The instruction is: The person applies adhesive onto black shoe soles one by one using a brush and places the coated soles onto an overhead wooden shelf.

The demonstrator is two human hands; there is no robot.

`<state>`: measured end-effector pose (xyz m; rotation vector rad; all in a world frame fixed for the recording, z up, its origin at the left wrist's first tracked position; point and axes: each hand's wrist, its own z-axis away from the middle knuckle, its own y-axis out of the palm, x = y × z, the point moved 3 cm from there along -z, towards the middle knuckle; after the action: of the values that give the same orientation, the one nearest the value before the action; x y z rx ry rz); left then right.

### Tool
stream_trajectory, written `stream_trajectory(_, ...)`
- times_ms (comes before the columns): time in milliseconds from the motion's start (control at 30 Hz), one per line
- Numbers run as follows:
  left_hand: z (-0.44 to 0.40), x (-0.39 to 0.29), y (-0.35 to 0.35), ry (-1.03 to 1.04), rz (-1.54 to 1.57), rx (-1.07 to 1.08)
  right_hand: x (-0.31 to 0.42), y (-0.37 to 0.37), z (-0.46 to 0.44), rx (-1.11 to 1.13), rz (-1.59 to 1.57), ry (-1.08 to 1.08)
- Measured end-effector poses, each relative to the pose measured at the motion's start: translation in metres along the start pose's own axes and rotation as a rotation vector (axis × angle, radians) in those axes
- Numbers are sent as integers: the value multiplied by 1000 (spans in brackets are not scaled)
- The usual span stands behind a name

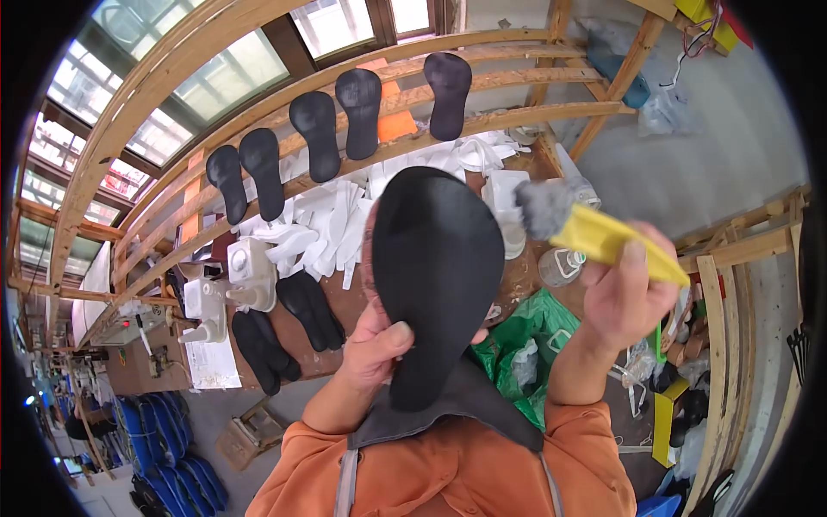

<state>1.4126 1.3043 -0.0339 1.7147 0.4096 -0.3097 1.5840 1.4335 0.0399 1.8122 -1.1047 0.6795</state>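
A large black shoe insole [438, 267] is held up in front of my chest, its wide end pointing away from me. My left hand [372, 349] grips its left edge, the thumb lying on the black face and the other fingers hidden behind it. To the right, my right hand [633, 289] is closed around the yellow handle of a brush [603, 239]. The brush's grey, fuzzy head, blurred by motion, points left toward the insole but stays apart from it.
Several black insoles [314, 136] rest on a wooden slatted rack [508, 53] behind the table. White cut strips [332, 233], white plastic bottles [251, 271] and more dark insoles [310, 310] lie on the brown table [340, 284]. A green plastic bag [530, 345] sits near my right arm.
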Motion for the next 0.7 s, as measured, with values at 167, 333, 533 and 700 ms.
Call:
stream_trajectory(167, -3, -2, 4, -34, -238, -29, 17, 50, 23, 495, 623, -734)
stream_trajectory(333, 3, -10, 1, -132, -553, -186, 13, 60, 49, 567, 508, -974)
stream_trajectory(533, 2, -10, -6, 21, -276, -82, -2, 62, 34, 531, 534, -764)
stream_trajectory(700, -13, -14, 12, 248, 336, 32, -5, 62, 51, 707, 605, -784)
